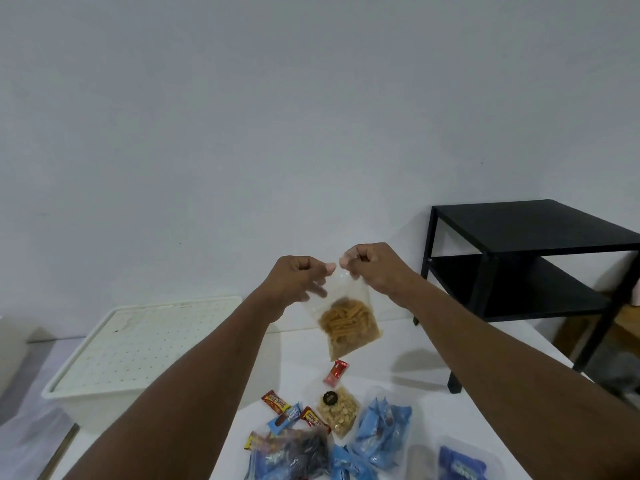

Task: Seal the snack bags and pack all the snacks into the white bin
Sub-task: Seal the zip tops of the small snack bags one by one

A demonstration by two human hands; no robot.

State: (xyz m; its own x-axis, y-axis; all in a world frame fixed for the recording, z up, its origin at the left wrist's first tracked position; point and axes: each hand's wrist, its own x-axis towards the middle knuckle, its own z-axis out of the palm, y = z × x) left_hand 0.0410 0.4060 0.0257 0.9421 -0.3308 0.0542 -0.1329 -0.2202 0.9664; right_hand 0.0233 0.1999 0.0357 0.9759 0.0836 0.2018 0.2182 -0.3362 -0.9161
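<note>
I read both hands as clenched in a pinch: the left hand (298, 277) and right hand (372, 268) each grip the top edge of the clear snack bag (346, 320) (orange sticks inside). The bag hangs below the fingertips, above the worktop's (433, 386) far edge. Wrapped snacks (381, 431) crowd the near edge. The lidded white bin (86, 407) sits beside the left edge.

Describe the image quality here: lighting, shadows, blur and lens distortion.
Head view: dim, even, bluish light, no harsh glare. Head view: one soft shadow on the white table right of the snack bag. Head view: left hand slightly motion-blurred, right hand sharper. Head view: wide-angle stretch tilts the black side table; blue packets near the bottom edge look soft.
</note>
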